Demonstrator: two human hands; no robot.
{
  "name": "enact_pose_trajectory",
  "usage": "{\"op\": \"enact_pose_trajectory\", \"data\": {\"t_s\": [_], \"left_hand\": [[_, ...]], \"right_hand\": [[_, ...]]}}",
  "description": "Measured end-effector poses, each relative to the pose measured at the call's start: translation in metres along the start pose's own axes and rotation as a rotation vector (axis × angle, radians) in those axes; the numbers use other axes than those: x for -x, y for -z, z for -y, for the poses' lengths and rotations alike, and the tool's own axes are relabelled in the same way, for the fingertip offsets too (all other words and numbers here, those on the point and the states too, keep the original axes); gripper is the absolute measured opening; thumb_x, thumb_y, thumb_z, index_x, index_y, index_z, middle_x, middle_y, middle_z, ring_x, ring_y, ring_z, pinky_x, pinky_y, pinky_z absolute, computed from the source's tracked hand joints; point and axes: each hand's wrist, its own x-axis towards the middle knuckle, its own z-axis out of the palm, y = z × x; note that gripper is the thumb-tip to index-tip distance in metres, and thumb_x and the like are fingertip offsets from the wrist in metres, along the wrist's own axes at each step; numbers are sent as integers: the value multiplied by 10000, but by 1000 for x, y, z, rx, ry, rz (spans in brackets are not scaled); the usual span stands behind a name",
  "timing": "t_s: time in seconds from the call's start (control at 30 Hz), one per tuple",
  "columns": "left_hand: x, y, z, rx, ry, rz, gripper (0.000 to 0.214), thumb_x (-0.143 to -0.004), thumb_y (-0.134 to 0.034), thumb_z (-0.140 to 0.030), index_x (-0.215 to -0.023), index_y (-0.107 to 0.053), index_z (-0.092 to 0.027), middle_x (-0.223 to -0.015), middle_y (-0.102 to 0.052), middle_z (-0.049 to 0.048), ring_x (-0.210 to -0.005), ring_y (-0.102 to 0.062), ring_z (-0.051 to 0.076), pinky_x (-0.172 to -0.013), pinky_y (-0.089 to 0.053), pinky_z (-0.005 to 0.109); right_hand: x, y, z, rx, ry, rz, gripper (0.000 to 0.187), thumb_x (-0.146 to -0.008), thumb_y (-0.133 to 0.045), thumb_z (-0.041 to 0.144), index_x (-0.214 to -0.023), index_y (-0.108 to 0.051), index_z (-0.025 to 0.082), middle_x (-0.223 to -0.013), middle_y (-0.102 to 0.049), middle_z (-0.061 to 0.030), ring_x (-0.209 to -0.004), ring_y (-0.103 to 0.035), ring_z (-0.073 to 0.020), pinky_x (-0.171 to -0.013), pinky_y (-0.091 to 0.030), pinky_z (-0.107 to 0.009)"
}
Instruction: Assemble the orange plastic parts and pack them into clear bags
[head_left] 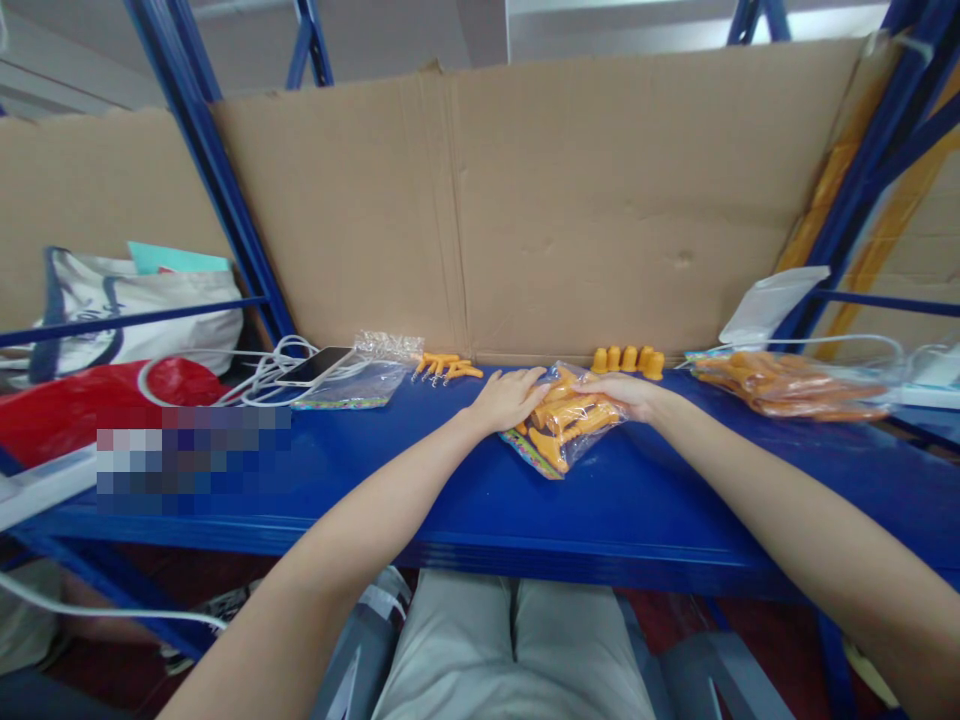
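Observation:
A clear plastic bag [561,428] of orange plastic parts lies on the blue shelf top [450,490] in front of me. My left hand [510,398] grips the bag's left side, its fingers reaching over the upper edge. On the other side, my right hand [628,393] is closed on the bag's upper right edge; some of its fingertips are hidden. Just behind the left hand lie several small orange pieces with metal hooks [448,367]. Beyond the right hand stand several orange thimble-shaped pieces [628,360].
A larger bag of orange parts [787,385] lies at the right. To the left are an open clear bag [367,380], a phone [319,365], white cables [259,375] and a red bag [150,390]. A cardboard sheet [585,210] closes off the back, between blue posts [217,170].

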Motion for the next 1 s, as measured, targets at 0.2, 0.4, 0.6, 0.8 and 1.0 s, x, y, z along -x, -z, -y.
{"op": "enact_pose_trajectory", "data": {"t_s": [0.2, 0.4, 0.6, 0.8, 1.0], "left_hand": [[-1, 4, 1, 4, 79, -131, 495, -980, -210, -399, -1376, -386, -159, -1417, -479, 118, -1293, -448, 254, -1072, -322, 454], [-3, 5, 14, 11, 228, -236, 470, -985, -218, -390, -1350, -399, -155, -1364, -529, 131, -1258, -490, 248, -1038, -372, 408], [-4, -3, 25, 31, 310, -210, 473, -985, -212, -420, -1331, -405, -160, -1336, -550, 143, -1229, -522, 256, -1000, -409, 422], [-4, -5, 24, 50, 321, -211, 500, -984, -197, -455, -1320, -414, -153, -1285, -584, 159, -1218, -534, 259, -986, -420, 409], [-3, -3, 20, 36, 347, -180, 468, -985, -218, -419, -1300, -426, -142, -1261, -598, 161, -1186, -561, 266, -968, -439, 402]], "right_hand": [[1, 3, 3, -50, 77, -133, 142, -850, -549, 163, -971, -618, 136, -925, -704, -113, -807, -685, -163, -786, -558, -281], [-1, 13, 8, -166, 206, -422, 109, -812, -572, 118, -912, -592, 158, -914, -688, -118, -793, -674, -169, -716, -567, -273], [-2, 39, 21, -201, 416, -655, 157, -781, -632, 150, -919, -565, 184, -738, -680, -56, -724, -678, -207, -632, -591, -328], [33, 57, 53, -445, 529, -877, 98, -787, -622, 89, -834, -570, 158, -752, -672, -34, -724, -676, -159, -619, -585, -268], [97, 73, 56, -530, 657, -1172, 165, -775, -620, 47, -714, -550, 183, -1046, -692, -76, -930, -681, -170, -651, -578, -236]]}}
